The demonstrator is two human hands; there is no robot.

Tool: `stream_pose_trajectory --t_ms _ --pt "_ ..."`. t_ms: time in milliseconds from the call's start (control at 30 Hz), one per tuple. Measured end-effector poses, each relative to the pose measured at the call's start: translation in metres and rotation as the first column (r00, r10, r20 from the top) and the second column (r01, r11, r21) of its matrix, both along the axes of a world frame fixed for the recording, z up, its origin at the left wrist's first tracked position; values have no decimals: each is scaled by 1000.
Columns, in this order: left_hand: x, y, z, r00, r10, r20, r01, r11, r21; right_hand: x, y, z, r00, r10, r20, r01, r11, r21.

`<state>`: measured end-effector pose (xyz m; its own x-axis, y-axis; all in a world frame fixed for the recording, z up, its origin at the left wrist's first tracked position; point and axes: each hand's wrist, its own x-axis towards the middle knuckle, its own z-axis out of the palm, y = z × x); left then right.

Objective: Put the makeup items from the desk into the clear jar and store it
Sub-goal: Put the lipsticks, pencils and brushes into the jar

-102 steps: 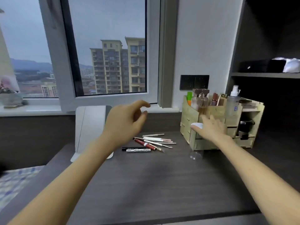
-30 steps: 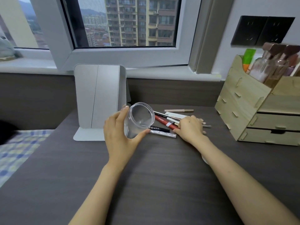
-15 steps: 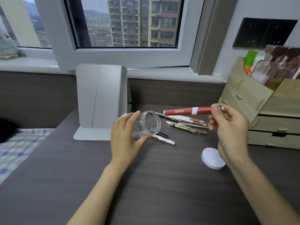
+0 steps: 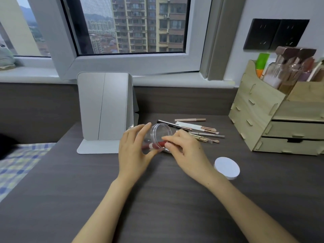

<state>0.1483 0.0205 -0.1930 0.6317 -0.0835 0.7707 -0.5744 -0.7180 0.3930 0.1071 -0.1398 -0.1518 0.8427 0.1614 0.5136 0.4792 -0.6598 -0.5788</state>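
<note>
Clear jar [image 4: 158, 137] is tipped on its side in your left hand [image 4: 135, 151], fingers wrapped around its wall, mouth facing right just above the desk [image 4: 157, 199]. Your right hand [image 4: 185, 149] pinches the red tube [image 4: 156, 145], already partly inside the jar. Brushes and pencils [image 4: 198, 130] lie just behind; the white lid [image 4: 227, 167] rests to your right, near the wooden organizer [image 4: 259, 116].

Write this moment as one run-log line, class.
left hand: holds tilted clear jar | right hand: feeding red tube into jar | white lid: off, on desk | brushes: on desk
</note>
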Motion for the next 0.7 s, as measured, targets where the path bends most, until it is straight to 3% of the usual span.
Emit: stream_pose_trajectory --t_ms 133,233,333,467,567,633,700 --pt "0 1 3 1000 20 -21 -22 996 -84 3 -15 -8 993 -119 -21 121 974 191" --pt "0 2 7 998 43 -41 -49 987 -155 9 -26 -22 951 -311 -11 308 946 -98" --pt "-1 5 10 998 54 -40 -61 978 -200 15 -26 -38 931 -353 -87 287 860 -421" --pt "-3 8 13 997 68 -35 -75 966 -249 23 -23 -49 911 -409 -53 321 782 -534" --pt "-2 11 14 995 96 -42 -104 957 -272 20 -26 -50 926 -375 -44 329 859 -393" --pt "-1 11 14 992 116 -50 -125 951 -282 15 -29 -43 934 -348 -84 332 929 -163" --pt "-1 11 14 991 124 -50 -133 949 -286 6 -34 -28 937 -334 -108 346 930 124"
